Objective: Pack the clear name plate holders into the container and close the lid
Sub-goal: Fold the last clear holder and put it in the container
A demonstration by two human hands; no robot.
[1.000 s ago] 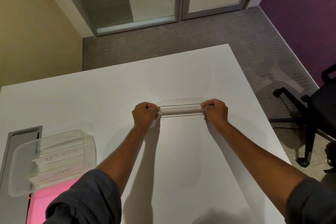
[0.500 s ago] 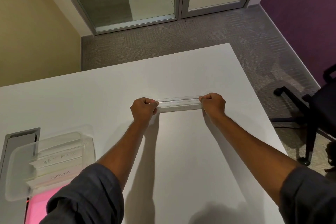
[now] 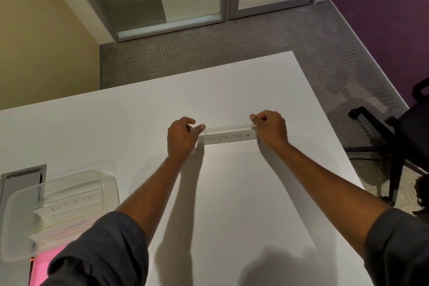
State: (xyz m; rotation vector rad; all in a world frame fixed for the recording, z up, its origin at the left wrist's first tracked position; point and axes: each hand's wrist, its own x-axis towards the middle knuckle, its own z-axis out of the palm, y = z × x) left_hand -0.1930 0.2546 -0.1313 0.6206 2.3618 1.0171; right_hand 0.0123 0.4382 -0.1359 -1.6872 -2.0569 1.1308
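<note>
The left hand [image 3: 182,138] pinches one end of a clear name plate holder [image 3: 229,135] between thumb tip and curled fingers, and the right hand [image 3: 270,127] is closed around the other end, knuckles up. From where I stand the holder sits out in the middle of the white table [image 3: 232,204], its paper insert reading SUPERMAN. Whether it is touching the tabletop or raised just clear of it, I cannot tell. Both arms reach well forward, dark sleeves pushed up past the elbows.

This looks like the pick-up step for this holder. The clear container [image 3: 60,211] sits well apart, at the near left corner of the table, with two more holders in it marked BATMAN and ELEPHANT. The next move calls for carrying the long piece level across to that container and laying it alongside or on top of those two, keeping both ends gripped so it does not twist or slip.

Much is hard to read. The holder's clear upper edge nearly vanishes against the white table. The container's walls are faint, its near end is covered by the left sleeve [image 3: 99,253], and I cannot pick out a lid for certain. Something pink [image 3: 44,262] glows beneath it, cut off at the bottom edge.
</note>
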